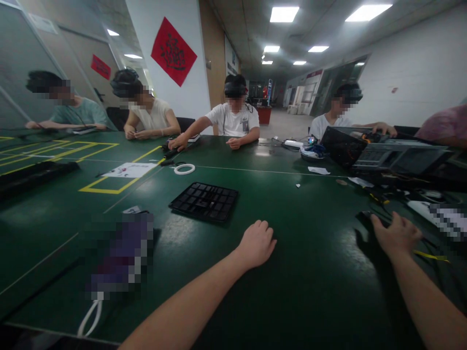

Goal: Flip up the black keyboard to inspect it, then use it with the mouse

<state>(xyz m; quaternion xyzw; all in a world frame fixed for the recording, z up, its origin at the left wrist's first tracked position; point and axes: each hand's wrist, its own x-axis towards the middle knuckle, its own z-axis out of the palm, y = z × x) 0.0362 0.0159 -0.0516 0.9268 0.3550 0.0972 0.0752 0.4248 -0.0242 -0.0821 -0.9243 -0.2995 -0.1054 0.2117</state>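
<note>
My left hand (257, 244) rests palm down on the dark green table (292, 287), its fingers loosely curled around nothing. A black grid tray (204, 201) lies ahead of it and a little to the left, not touching it. My right hand (396, 235) is spread, with its fingertips at or just over a flat black object (367, 218). Thin black cables and a strip of yellow tape (432, 255) lie around that hand. A pixelated purple item (120, 253) with a white loop (89, 318) lies at the near left.
Several seated people in headsets work across the table, near a white ring (184, 168) and yellow floor-style tape outlines (109, 180). An open black case of electronic equipment (397, 158) stands at the right. A glass wall (36, 63) reflects the room at the left.
</note>
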